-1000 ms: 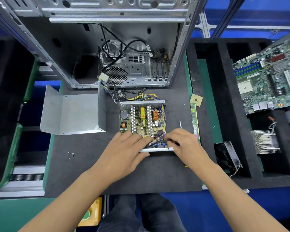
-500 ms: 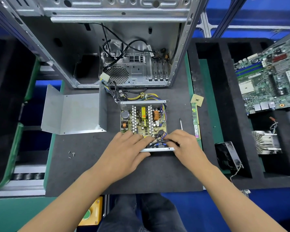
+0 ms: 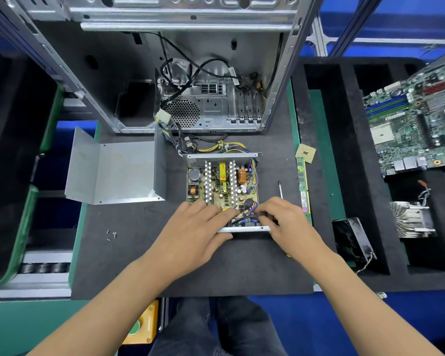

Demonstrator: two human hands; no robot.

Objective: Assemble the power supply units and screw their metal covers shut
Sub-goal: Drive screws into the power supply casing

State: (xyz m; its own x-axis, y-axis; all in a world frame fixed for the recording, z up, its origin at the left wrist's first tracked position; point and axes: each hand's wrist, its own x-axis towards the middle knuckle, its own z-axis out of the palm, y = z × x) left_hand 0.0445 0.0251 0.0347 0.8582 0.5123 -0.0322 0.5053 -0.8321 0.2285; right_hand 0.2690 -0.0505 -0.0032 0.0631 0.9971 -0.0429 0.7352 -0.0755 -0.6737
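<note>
The open power supply unit [image 3: 222, 186] lies mid-mat, its circuit board, heatsinks and coils exposed, with a wire bundle running back toward the case. My left hand [image 3: 198, 227] rests on its near left corner, fingers stretched flat over the board. My right hand [image 3: 285, 222] pinches the black wires [image 3: 244, 218] at the near right corner, just above the front metal lip. The bent metal cover [image 3: 113, 173] sits apart on the left. A few loose screws [image 3: 111, 235] lie on the mat left of my hands. A thin screwdriver [image 3: 280, 188] lies right of the unit.
An open computer case [image 3: 190, 73] stands behind the unit. A RAM stick [image 3: 302, 186] and CPU chip [image 3: 305, 153] lie at the mat's right edge. The foam tray on the right holds a motherboard [image 3: 416, 124], heatsink [image 3: 411, 219] and black fan [image 3: 352, 240].
</note>
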